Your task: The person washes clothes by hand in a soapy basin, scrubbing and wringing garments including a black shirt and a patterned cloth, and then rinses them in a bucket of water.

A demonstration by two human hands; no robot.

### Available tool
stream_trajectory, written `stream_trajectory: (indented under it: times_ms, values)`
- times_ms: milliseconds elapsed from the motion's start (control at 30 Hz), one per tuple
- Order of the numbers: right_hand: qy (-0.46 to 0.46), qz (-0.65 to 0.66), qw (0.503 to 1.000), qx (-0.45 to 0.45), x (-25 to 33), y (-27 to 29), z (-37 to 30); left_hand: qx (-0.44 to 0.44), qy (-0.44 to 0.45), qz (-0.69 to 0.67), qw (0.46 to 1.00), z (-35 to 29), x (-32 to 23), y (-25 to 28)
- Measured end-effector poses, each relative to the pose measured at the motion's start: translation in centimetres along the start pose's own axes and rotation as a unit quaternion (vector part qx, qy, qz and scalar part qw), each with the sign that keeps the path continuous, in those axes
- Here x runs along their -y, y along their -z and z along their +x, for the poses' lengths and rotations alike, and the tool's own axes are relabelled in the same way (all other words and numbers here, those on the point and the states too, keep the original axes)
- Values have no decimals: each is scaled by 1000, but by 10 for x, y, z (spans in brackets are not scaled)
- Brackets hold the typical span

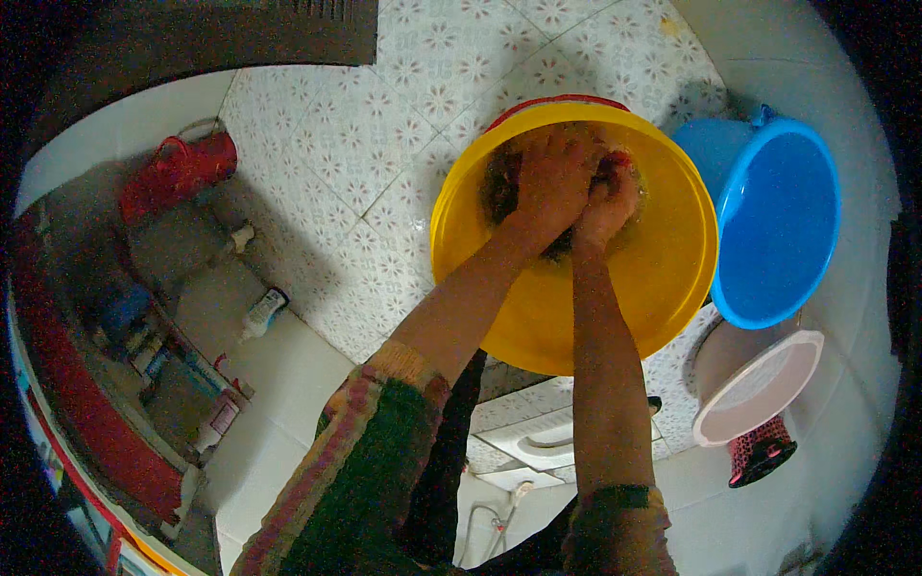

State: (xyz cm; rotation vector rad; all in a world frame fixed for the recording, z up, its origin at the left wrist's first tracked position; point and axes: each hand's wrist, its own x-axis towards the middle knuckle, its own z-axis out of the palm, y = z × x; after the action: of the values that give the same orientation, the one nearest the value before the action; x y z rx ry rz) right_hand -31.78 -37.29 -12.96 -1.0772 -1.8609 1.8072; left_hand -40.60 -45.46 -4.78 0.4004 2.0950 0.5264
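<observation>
Both my hands are inside a large yellow basin (663, 307), close together over a dark, wet bundle that looks like cloth (499, 187). My left hand (557, 182) lies over the bundle, fingers bent and pressed into it. Beside it, my right hand (610, 206) is closed on part of the same dark cloth, with a small red patch at its fingers. The hands cover most of the bundle, so its exact kind is hidden. A red rim (567, 99) shows behind the basin's far edge.
A blue bucket (778, 221) touches the basin's right side; a pale pink basin (759, 384) leans nearer me. Leftward are a red handled container (182, 173), a white bottle (264, 314) and a cluttered shelf (144, 355). A white floor fixture (538, 442) lies between my forearms.
</observation>
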Motion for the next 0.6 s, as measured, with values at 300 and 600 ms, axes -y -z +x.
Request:
stream_trajectory:
  times_ms: [300, 600]
  values:
    - [300, -499, 806, 106, -58, 17, 24, -338, 97, -87, 932, 24, 40, -100]
    - [261, -575, 756, 172, -106, 22, 16, -320, 212, -65, 921, 84, 75, -156]
